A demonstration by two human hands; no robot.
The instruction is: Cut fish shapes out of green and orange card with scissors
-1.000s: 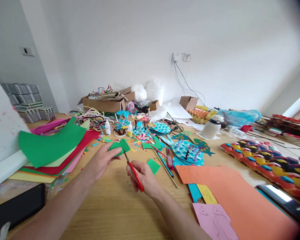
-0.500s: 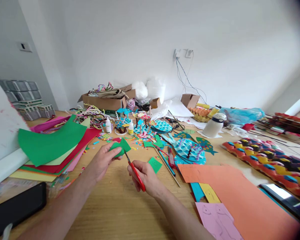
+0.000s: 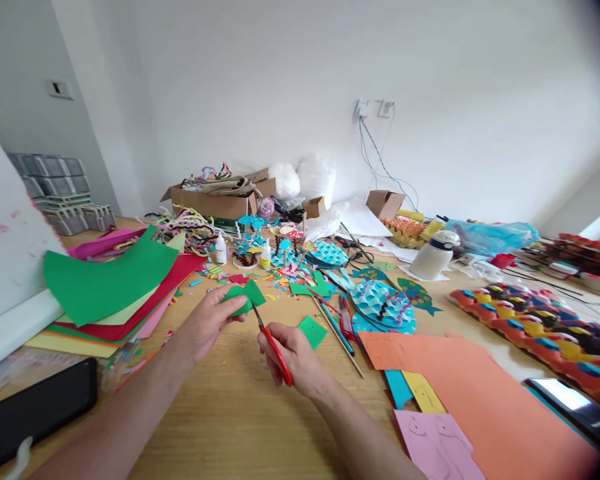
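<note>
My left hand (image 3: 215, 323) pinches a small piece of green paper (image 3: 245, 298) between thumb and fingers, over the middle of the table. Red-handled scissors (image 3: 279, 357) are in my right hand (image 3: 293, 357), their blades pointing up and left to the lower right edge of the green paper. Whether the blades are fully closed is too small to tell. Just right of my right hand, a green paper square (image 3: 313, 331) with a faint drawing lies on the wood.
Coloured sheets (image 3: 110, 280) and a black phone (image 3: 40, 413) lie left. Pencils, a blue fish craft (image 3: 383, 303), orange paper (image 3: 460, 380) and a painted egg tray (image 3: 535, 327) lie right. Glue bottles (image 3: 221, 250) and a cardboard box (image 3: 213, 203) stand behind.
The whole view has shifted slightly, so things appear a little further right. Both hands keep nearly the same pose, with the scissors still at the green paper.
</note>
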